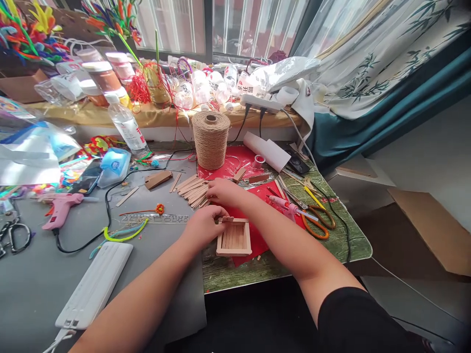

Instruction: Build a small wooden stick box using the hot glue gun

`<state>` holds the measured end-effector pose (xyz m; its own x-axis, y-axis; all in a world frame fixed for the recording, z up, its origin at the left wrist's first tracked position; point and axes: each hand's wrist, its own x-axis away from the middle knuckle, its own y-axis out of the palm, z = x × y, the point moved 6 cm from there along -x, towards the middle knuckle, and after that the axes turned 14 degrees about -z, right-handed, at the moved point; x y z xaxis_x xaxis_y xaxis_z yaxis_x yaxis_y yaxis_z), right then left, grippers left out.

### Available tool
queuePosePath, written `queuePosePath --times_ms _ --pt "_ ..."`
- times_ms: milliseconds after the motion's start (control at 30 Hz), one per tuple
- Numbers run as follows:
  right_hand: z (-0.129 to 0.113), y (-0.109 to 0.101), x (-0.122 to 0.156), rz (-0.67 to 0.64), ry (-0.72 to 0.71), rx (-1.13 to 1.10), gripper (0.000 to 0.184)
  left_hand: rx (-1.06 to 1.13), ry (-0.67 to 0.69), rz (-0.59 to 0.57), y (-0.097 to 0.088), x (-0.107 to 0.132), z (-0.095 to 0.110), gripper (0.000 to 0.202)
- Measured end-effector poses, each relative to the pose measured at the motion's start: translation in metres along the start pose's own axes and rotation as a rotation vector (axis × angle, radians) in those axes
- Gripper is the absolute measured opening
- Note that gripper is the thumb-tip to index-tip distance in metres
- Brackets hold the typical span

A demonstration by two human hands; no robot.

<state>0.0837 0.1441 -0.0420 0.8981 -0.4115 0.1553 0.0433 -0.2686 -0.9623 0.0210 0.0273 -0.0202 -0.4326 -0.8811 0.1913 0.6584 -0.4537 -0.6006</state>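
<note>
Clearly, the left hand's fingers (218, 212) are closed around the far left corner of a small wooden stick box (235, 239), which sits just nearer the body and to their right. Ahead of them, the right hand (222, 192) reaches to the right end of a pile of wooden sticks (192, 190); whether its fingers are apart or together cannot be told. Beyond those fingers stands a twine spool (211, 142); right of them lie a pink glue gun (286, 206) and orange-handled scissors (317, 220).
</note>
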Motion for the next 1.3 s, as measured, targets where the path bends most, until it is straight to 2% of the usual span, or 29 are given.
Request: queuePosePath --times_ms 100,167,267,300,367,467,567,667,733,800,900,1033,1200,1300 --pt "-0.002 -0.008 0.012 0.106 -0.021 -0.091 0.015 0.002 -0.001 -0.014 0.001 -0.001 -0.001 0.009" --pt "-0.003 -0.022 0.033 0.289 0.022 -0.229 0.016 0.000 -0.009 -0.014 0.001 -0.001 -0.001 0.008" --pt "-0.010 -0.042 0.090 0.692 0.138 -0.567 0.014 -0.012 -0.011 -0.008 0.001 -0.001 -0.003 0.008" --pt "-0.015 -0.043 0.112 0.801 0.160 -0.698 0.021 -0.016 -0.006 -0.008 0.001 -0.001 -0.003 0.009" --pt "-0.030 -0.037 0.149 0.901 0.148 -0.867 0.043 -0.021 0.003 -0.009 0.002 -0.001 -0.004 0.010" --pt "-0.052 -0.019 0.183 0.903 0.138 -0.928 0.064 -0.023 0.008 -0.012 0.002 -0.001 -0.003 0.010" --pt "-0.061 0.004 0.188 0.832 0.136 -0.897 0.056 -0.020 0.009 -0.012 0.001 0.000 0.000 0.008" --pt "-0.062 0.017 0.183 0.836 0.161 -0.834 0.049 -0.027 0.018 -0.016 0.001 0.000 0.003 0.007" --pt "-0.063 0.017 0.182 0.851 0.157 -0.771 0.057 -0.036 0.022 -0.012 0.001 0.000 0.004 0.008" --pt "-0.067 0.015 0.181 0.805 0.147 -0.695 0.061 -0.042 0.024 -0.010 0.001 0.000 0.004 0.008" --pt "-0.071 0.010 0.183 0.737 0.179 -0.616 0.057 -0.043 0.029 -0.017 0.002 0.000 0.004 0.009" --pt "-0.071 0.002 0.191 0.764 0.250 -0.572 0.058 -0.041 0.035 -0.019 0.002 0.000 0.004 0.008" --pt "-0.062 0.001 0.198 0.798 0.297 -0.706 0.048 -0.058 0.026 -0.023 0.001 0.000 0.006 0.007" --pt "-0.058 0.003 0.198 0.827 0.261 -0.813 0.045 -0.063 0.025 -0.026 0.001 0.000 0.007 0.008"
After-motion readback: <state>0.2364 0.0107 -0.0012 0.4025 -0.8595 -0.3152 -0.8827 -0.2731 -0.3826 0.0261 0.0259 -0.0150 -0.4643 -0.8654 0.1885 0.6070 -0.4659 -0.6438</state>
